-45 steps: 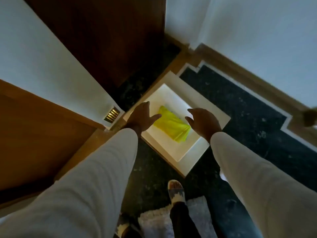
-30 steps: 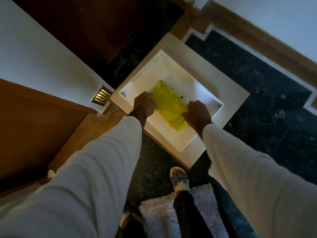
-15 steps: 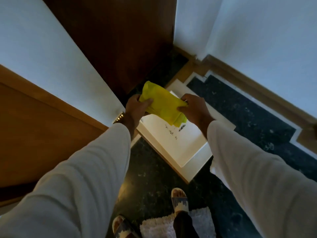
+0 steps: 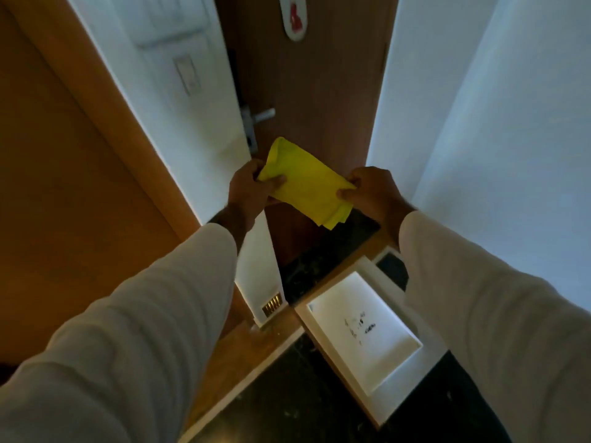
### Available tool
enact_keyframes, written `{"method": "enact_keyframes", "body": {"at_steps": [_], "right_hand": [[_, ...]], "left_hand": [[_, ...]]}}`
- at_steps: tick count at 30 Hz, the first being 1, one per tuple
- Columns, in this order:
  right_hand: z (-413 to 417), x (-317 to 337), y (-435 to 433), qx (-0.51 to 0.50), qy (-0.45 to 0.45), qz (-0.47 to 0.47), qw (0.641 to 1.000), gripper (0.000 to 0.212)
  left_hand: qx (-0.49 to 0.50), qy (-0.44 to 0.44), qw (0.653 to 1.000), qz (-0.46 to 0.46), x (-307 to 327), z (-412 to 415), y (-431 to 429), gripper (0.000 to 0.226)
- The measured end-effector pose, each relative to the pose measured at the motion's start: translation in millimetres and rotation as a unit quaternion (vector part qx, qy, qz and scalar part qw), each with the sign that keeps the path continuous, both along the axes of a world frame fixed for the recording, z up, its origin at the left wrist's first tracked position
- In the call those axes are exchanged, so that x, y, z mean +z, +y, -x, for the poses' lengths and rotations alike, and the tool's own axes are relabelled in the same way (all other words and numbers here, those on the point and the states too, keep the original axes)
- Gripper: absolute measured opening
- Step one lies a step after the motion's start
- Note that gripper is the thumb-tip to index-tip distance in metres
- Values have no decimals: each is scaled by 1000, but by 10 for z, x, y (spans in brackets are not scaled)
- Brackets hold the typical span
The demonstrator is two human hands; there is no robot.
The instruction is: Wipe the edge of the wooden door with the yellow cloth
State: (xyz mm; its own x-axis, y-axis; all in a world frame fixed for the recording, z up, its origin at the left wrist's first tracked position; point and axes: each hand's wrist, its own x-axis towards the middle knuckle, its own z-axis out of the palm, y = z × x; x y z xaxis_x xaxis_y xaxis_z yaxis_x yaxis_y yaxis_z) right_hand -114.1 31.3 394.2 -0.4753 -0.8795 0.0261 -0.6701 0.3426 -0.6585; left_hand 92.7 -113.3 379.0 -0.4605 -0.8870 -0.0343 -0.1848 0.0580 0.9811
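A white tray [image 4: 430, 359] lies on the dark speckled floor [image 4: 287, 407], its lit inner face bearing a few small dark marks. Beside its upper left corner a small brass-coloured vent [image 4: 271, 306] sits low in a white wall panel [image 4: 198, 100]. Higher on that panel is a pale switch plate [image 4: 187, 75], blurred. A wide orange-brown wooden panel [image 4: 64, 187] fills the left side. A white oval sign [image 4: 295, 17] with a red mark, perhaps a figure, hangs at the top. A plain white wall [image 4: 511, 123] stands on the right.
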Motion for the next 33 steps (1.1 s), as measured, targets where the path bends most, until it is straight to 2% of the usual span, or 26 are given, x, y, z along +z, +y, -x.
{"method": "enact_keyframes", "body": {"at_steps": [3,5,9,12,16,20,24,26,30,33], "right_hand": [[-293,608,-111,8,-4,29,1000,29],[-469,1007,-185,30,-10,51,998,26],[-836,1606,-345,60,-8,91,994,20],[-1169,2059,-522,72,-26,147,986,25],[-1568,2360,-828,90,-50,219,970,23],[-1809,2570,-1436,118,-16,296,948,25],[-2312,3090,-1521,155,45,333,929,14],[-2485,3314,-1642,164,73,349,920,14],[-2671,3692,-1931,151,142,376,903,38],[-2739,3904,-2112,126,184,369,902,47]], "left_hand": [[8,27,998,50,670,-299,-109,25],[11,51,995,79,1104,-489,-182,18],[17,43,989,142,1818,-870,-349,19],[32,40,978,200,2444,-1244,-500,27],[54,17,956,287,3091,-1637,-612,21],[76,0,934,349,3796,-2063,-817,17],[102,-16,922,373,4406,-2292,-1009,21],[142,-27,900,411,4697,-2368,-1103,34],[184,-60,854,482,5172,-2386,-1215,47],[205,-70,843,493,5396,-2307,-1353,52]]}}
